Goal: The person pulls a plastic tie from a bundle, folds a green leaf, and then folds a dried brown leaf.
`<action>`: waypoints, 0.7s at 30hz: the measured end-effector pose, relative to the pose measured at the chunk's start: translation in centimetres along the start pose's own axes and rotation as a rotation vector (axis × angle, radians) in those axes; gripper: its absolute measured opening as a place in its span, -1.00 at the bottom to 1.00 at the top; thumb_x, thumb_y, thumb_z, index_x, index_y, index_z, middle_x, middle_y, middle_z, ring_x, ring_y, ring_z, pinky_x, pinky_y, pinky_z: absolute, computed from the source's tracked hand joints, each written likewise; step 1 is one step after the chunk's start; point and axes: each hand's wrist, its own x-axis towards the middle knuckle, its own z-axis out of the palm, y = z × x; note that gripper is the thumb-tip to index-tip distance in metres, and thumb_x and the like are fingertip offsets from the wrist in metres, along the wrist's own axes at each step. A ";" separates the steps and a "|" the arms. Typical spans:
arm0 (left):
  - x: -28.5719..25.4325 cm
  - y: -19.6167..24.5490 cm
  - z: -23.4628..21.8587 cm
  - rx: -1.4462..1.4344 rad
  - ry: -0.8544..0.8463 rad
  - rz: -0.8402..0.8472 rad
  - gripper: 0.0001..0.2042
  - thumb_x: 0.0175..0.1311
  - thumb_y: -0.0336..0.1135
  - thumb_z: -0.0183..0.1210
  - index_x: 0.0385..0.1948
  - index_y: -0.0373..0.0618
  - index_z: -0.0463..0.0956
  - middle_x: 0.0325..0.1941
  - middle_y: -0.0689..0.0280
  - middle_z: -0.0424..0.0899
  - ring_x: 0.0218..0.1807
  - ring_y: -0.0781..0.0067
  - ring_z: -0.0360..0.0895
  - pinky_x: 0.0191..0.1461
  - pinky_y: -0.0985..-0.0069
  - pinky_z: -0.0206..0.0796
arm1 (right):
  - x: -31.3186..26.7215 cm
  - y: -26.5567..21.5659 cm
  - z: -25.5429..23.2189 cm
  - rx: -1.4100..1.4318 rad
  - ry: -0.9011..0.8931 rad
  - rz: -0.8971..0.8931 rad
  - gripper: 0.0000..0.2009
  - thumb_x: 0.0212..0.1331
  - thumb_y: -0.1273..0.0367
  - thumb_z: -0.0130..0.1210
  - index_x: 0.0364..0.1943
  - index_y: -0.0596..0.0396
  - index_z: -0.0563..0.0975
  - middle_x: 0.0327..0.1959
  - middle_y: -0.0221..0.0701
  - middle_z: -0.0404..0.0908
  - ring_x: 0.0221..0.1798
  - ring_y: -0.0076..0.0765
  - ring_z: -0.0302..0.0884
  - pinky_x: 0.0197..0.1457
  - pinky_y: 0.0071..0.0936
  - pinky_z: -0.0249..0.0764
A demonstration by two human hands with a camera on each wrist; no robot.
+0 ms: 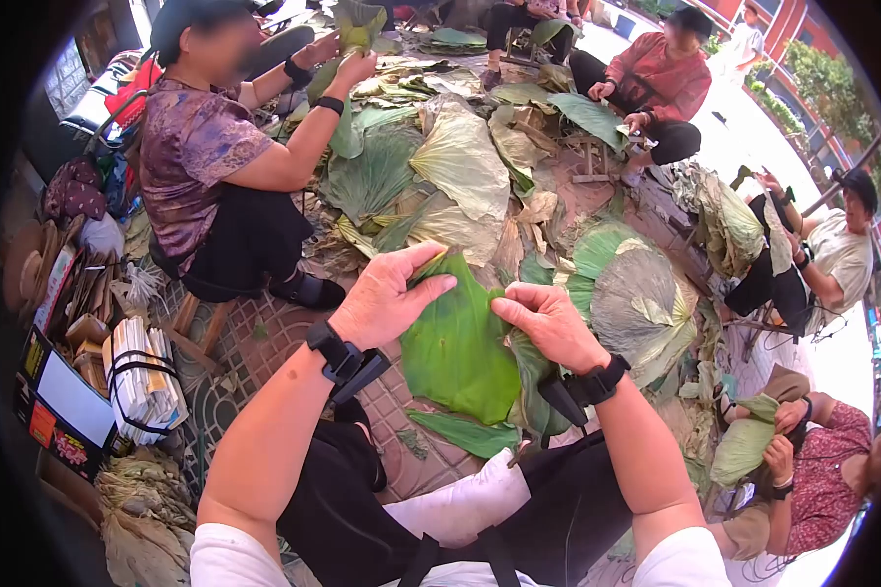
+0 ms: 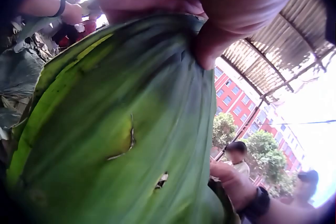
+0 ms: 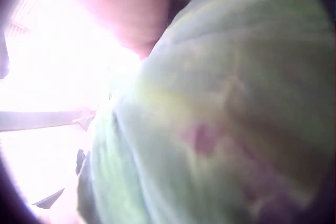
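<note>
A large green lotus leaf hangs in front of the knees, held between the two hands. My left hand pinches its upper left edge between thumb and fingers. At the upper right, my right hand grips the leaf's gathered edge with thumb and curled fingers. In the left wrist view the leaf fans out below the thumb in folds, with two small tears in it. The right wrist view shows a blurred, pale green leaf surface close under the fingers. Another green leaf lies lower, near the lap.
Dried and green lotus leaves cover the paving ahead. A strapped stack of papers and a bundle of dried leaves stand at left. Several people sit around handling leaves, one in a patterned shirt close at left, beside a wooden stool.
</note>
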 end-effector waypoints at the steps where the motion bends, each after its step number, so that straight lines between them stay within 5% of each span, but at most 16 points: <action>1: 0.0 0.1 -0.2 -0.108 0.040 -0.014 -0.88 0.26 -0.47 0.10 -0.20 -0.25 0.45 -0.34 0.50 0.52 -0.26 0.82 0.35 -0.14 0.72 0.28 | 0.0 0.3 -0.4 -0.003 -0.001 -0.001 -0.79 0.22 0.30 0.11 -0.45 0.14 0.52 -0.54 -0.70 0.38 -0.46 -0.80 0.20 -0.41 -0.69 0.22; 5: -0.7 0.5 -2.5 -0.200 0.192 0.007 -0.87 0.27 -0.47 0.09 -0.18 -0.23 0.46 -0.31 0.49 0.55 -0.26 0.80 0.41 -0.16 0.72 0.30 | -0.6 1.5 -3.1 0.186 0.217 0.104 -0.82 0.22 0.31 0.11 -0.41 0.14 0.54 -0.51 -0.67 0.47 -0.46 -0.79 0.29 -0.40 -0.70 0.27; 14: -4.3 -4.3 -10.8 -0.319 0.728 -0.063 -0.81 0.27 -0.40 0.11 -0.12 -0.20 0.49 -0.25 0.42 0.61 -0.28 0.71 0.51 -0.19 0.71 0.34 | -5.9 10.3 -15.4 -0.417 0.834 0.132 -0.74 0.13 0.28 0.14 -0.58 0.19 0.51 -0.68 -0.59 0.39 -0.56 -0.71 0.22 -0.48 -0.57 0.20; 21: -6.7 -6.7 -13.9 -0.242 0.891 -0.106 -0.82 0.26 -0.36 0.13 -0.15 -0.19 0.52 -0.25 0.41 0.63 -0.30 0.69 0.51 -0.20 0.69 0.32 | -10.4 8.8 -17.1 -0.678 0.940 0.228 -0.74 0.10 0.26 0.16 -0.52 0.21 0.53 -0.67 -0.48 0.46 -0.59 -0.60 0.32 -0.46 -0.55 0.26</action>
